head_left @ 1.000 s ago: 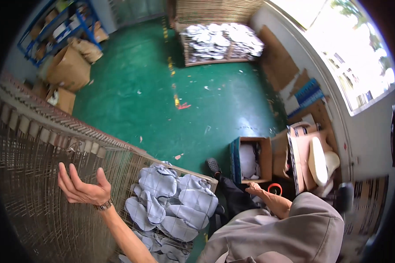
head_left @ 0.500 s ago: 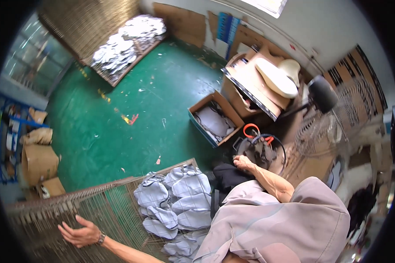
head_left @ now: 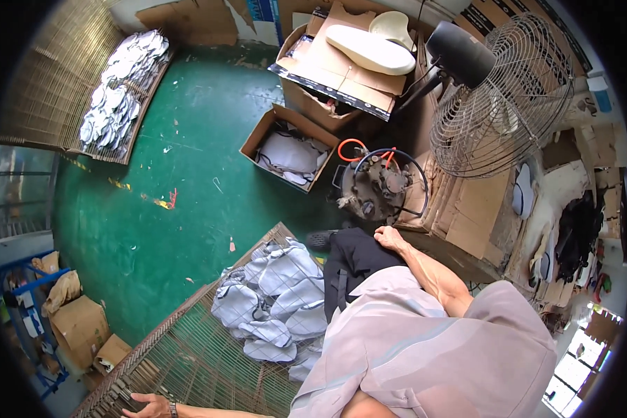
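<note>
My left hand (head_left: 146, 406) is hovering open by the wire rack (head_left: 136, 353), where grey pieces (head_left: 272, 299) are lying; my right hand (head_left: 390, 238) is resting beside my black trousers (head_left: 355, 256) (its grip I can't tell). I'm seemingly between grasps; taking one calls for closing a hand.

Impossible to read any wording or numbers. Printed darkly, too small to make out, along the cardboard flap (head_left: 362, 76) and on the upright cardboard panel (head_left: 491, 19).
</note>
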Demonstrator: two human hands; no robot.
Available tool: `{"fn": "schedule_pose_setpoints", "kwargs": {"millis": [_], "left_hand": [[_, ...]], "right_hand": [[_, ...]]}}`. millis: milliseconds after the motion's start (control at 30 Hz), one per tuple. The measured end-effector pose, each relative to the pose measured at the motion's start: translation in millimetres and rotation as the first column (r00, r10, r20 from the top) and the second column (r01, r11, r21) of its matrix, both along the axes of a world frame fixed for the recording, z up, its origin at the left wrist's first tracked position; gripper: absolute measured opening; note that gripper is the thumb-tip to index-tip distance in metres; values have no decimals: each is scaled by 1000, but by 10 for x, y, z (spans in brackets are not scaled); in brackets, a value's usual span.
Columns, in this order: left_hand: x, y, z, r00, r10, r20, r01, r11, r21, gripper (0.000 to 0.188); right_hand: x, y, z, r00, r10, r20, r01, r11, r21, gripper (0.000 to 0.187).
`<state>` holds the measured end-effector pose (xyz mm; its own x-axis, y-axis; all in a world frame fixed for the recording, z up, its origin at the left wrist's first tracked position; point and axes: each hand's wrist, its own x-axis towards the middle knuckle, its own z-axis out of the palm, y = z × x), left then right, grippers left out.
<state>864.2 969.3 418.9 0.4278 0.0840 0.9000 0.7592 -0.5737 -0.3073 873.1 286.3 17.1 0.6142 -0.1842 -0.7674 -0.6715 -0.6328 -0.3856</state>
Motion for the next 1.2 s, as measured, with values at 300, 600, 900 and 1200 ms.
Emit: {"fn": "schedule_pose_setpoints", "kwargs": {"millis": [300, 600, 900, 1200], "left_hand": [[-389, 607, -167, 992, 116, -45, -100, 960, 262, 56], [-693, 271, -100, 998, 6, -60, 0, 995, 96, 69], [-996, -2512, -2567, 584, -794, -168, 80, 263, -962, 34], [-2960, -4312, -5009, 260, -910, -324, -780, 0, -626, 45]], "right_hand": [[-643, -383, -118, 988, -155, -24, 155, 987, 29, 39], [-1340, -954, -8, 972, -205, -118, 226, 953, 201, 39], [-2822, -2138, -425, 958, -286, 5, 283, 950, 130, 18], [-4142, -2369, -124, 816, -555, -163, 571, 817, 78, 14]]}}
